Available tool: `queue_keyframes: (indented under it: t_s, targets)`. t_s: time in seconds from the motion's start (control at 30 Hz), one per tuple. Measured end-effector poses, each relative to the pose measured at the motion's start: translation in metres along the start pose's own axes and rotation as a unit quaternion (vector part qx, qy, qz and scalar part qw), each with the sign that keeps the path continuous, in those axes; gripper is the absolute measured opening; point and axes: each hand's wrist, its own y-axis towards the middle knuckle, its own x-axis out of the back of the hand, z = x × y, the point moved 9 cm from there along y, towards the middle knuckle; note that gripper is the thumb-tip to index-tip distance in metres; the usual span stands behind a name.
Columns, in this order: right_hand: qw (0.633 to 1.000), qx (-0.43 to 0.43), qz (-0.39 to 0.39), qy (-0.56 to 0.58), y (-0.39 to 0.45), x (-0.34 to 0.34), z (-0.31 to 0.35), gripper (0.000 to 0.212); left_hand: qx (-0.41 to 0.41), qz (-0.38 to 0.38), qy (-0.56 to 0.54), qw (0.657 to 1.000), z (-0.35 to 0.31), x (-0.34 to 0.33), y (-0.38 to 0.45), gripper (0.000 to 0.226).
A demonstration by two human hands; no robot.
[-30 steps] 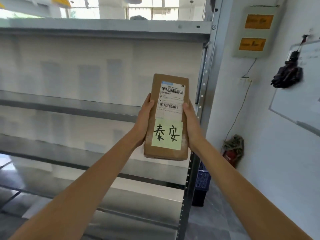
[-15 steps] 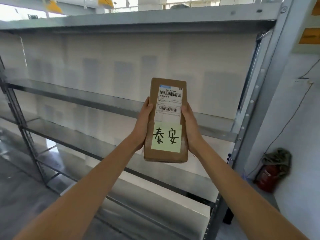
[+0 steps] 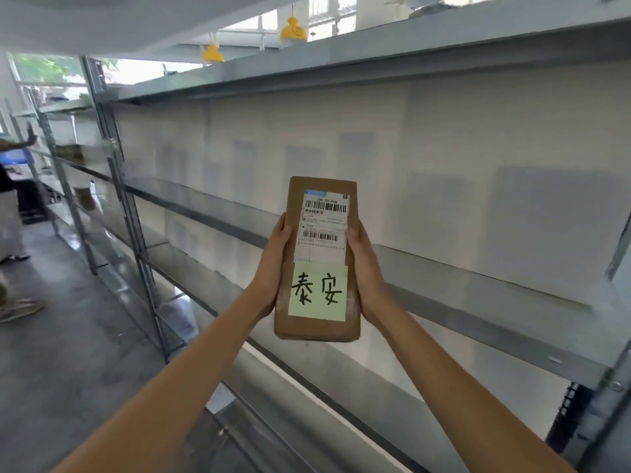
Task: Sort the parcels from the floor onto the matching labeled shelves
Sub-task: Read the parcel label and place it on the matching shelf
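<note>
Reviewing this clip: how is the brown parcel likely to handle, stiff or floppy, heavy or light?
The brown parcel probably stays stiff: it stands upright, unsagging, between the left hand and right hand. Likely light, since only side grips hold it. Its rounded, creased bottom corners suggest the wrapping dents easily.

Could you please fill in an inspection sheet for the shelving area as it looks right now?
Surface: grey metal shelves, bare where visible.
Job's things: brown parcel held upright in front of the shelves, with a white shipping label and a green handwritten note.
Clutter: yellow objects above the top shelf.
Grippers: left hand and right hand grip the parcel's sides.
Cables: nothing seen.
Surroundings: grey floor; another person's feet at far left.
</note>
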Motion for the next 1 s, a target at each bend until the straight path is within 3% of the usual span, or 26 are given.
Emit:
queue_keyframes:
  t_s: [0.33,0.8,1.0]
  targets:
    - [0.998,-0.028,0.047,0.029,0.069,-0.071,-0.054,0.047,0.02,-0.046,0.016,0.999,0.014,0.084,0.044,0.048]
    - [0.995,-0.056,0.074,0.039,0.151,-0.23,-0.121,0.039,0.007,-0.079,0.038,0.996,0.004,0.258,0.107,0.027]
    - [0.994,-0.057,0.09,0.029,0.191,-0.289,-0.15,0.039,0.009,-0.095,0.038,0.995,0.01,0.329,0.139,0.037]
